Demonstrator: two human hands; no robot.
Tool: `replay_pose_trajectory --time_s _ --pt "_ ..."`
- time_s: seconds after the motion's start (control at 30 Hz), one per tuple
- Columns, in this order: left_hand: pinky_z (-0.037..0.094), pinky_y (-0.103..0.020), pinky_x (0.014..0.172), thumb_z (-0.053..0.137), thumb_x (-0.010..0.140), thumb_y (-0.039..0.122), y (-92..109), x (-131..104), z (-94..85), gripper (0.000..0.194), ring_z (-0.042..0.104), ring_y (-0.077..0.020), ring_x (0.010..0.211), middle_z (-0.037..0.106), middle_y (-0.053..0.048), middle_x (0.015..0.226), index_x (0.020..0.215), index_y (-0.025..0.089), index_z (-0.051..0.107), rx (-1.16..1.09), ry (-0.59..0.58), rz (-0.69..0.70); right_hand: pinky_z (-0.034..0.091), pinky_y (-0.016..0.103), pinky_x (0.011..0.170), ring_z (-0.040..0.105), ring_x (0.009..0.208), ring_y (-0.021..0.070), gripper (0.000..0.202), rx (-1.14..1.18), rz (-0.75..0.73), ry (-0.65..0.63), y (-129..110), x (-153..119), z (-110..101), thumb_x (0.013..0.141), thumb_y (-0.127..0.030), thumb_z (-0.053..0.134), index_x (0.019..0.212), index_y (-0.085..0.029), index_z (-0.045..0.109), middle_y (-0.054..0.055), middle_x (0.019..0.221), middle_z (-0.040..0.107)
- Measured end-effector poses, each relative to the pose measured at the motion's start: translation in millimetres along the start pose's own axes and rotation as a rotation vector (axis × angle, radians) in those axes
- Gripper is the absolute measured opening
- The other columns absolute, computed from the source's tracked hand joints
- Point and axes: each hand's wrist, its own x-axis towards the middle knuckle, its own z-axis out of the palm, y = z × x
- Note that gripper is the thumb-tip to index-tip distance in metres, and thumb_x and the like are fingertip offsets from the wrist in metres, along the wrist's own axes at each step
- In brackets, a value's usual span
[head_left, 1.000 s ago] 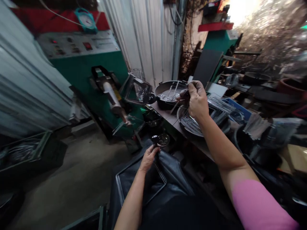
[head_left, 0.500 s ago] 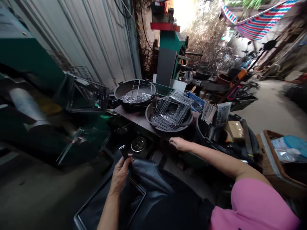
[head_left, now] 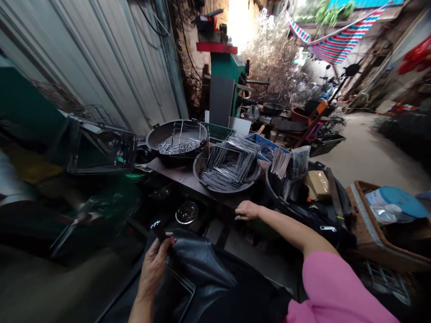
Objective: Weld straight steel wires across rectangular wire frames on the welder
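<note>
My left hand (head_left: 154,262) is closed around a narrow dark strip (head_left: 158,230) with bright spots at its upper end; its kind is unclear. Below that hand, a bent metal wire frame (head_left: 188,287) lies on the black apron (head_left: 205,258) over my lap. My right hand (head_left: 247,210) reaches out with curled fingers, just in front of a round basin (head_left: 198,172). Whatever those fingers hold, if anything, is hidden. A pile of square wire frames (head_left: 232,163) fills that basin. Behind and left, another basin (head_left: 155,137) contains small metal pieces (head_left: 183,146) and a wire rack (head_left: 188,132).
At right, a dark tub (head_left: 269,181) holds thin rods (head_left: 280,162) and a brown package (head_left: 318,185). A wicker basket (head_left: 362,220) stands further right. A small metal bowl (head_left: 186,212) sits below the table edge. Another person's hand (head_left: 89,217), blurred, is at left.
My view has swung to the right, so the basins and tub appear further left. My left hand keeps the dark strip. My right hand stays curled in front of the basin, slightly further right of it.
</note>
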Motion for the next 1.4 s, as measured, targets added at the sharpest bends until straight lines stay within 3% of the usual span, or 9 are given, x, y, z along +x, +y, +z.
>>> replay_pose_trajectory --time_s 0.2,0.33,0.6,0.73,0.83,1.13,1.27,1.4 --pt "0.043 -0.023 0.072 0.066 0.060 0.042 1.6 0.0 1.3 0.036 0.056 -0.0143 0.072 0.060 0.002 0.069 0.088 0.019 0.060 0.066 0.006 -0.035 0.033 0.027 0.064 0.048 0.063 0.0155 0.027 -0.233 0.014 -0.093 40.3 -11.0 -9.7 0.076 -0.045 0.050 0.073 -0.018 0.054 0.005 0.067 0.056" --pt "0.042 -0.023 0.073 0.065 0.062 0.041 -0.2 0.7 1.0 0.036 0.056 -0.0146 0.073 0.060 0.001 0.070 0.089 0.018 0.060 0.100 -0.001 -0.016 0.034 0.029 0.068 0.049 0.070 0.0169 0.024 -0.359 0.045 -0.149 54.5 -13.6 -15.2 0.086 -0.028 0.035 0.084 -0.015 0.056 0.009 0.075 0.057" --pt "0.043 -0.024 0.073 0.065 0.062 0.042 -3.1 1.6 -0.1 0.038 0.056 -0.0147 0.073 0.060 0.001 0.071 0.090 0.018 0.060 0.105 0.003 -0.027 0.036 0.030 0.075 0.051 0.080 0.0179 0.022 -0.507 0.170 -0.257 69.0 -15.1 -25.4 0.080 -0.014 0.042 0.098 -0.014 0.055 0.011 0.088 0.058" --pt "0.043 -0.024 0.071 0.065 0.061 0.043 -0.5 -0.7 -0.5 0.037 0.056 -0.0150 0.072 0.058 0.002 0.067 0.088 0.018 0.061 0.130 0.015 -0.006 0.030 0.039 0.086 0.049 0.091 0.0227 0.022 -0.582 0.256 -0.241 66.6 -32.2 -29.1 0.078 -0.013 0.045 0.097 -0.010 0.057 0.015 0.092 0.056" --pt "0.042 -0.022 0.071 0.065 0.061 0.044 -0.9 -0.9 -1.3 0.037 0.055 -0.0137 0.071 0.058 0.003 0.067 0.088 0.019 0.061 0.116 0.011 -0.016 0.029 0.043 0.086 0.044 0.101 0.0269 0.022 -0.627 0.299 -0.209 60.6 -41.0 -33.2 0.081 -0.014 0.040 0.094 -0.009 0.058 0.019 0.100 0.053" --pt "0.043 -0.024 0.072 0.067 0.058 0.045 -4.6 0.2 -1.9 0.042 0.056 -0.0158 0.074 0.061 0.000 0.074 0.090 0.017 0.062 0.118 -0.004 -0.029 0.035 0.036 0.084 0.043 0.108 0.0230 0.029 -0.633 0.435 -0.222 56.8 -31.3 -36.5 0.083 -0.012 0.038 0.104 -0.014 0.057 0.016 0.116 0.049" --pt "0.044 -0.025 0.072 0.065 0.061 0.044 -1.9 -0.6 1.2 0.039 0.057 -0.0160 0.073 0.061 -0.001 0.072 0.089 0.017 0.062 0.129 -0.014 0.008 0.039 0.036 0.079 0.050 0.100 0.0256 0.027 -0.604 0.513 -0.237 44.9 -25.8 -38.1 0.078 -0.006 0.041 0.096 -0.010 0.061 0.020 0.106 0.055" --pt "0.043 -0.025 0.071 0.062 0.064 0.043 -1.1 0.8 5.5 0.037 0.056 -0.0157 0.072 0.061 -0.001 0.071 0.090 0.016 0.061 0.114 -0.005 0.033 0.042 0.034 0.068 0.058 0.084 0.0254 0.021 -0.527 0.531 -0.248 10.7 -6.1 -34.4 0.075 -0.006 0.046 0.084 -0.010 0.065 0.019 0.087 0.063"
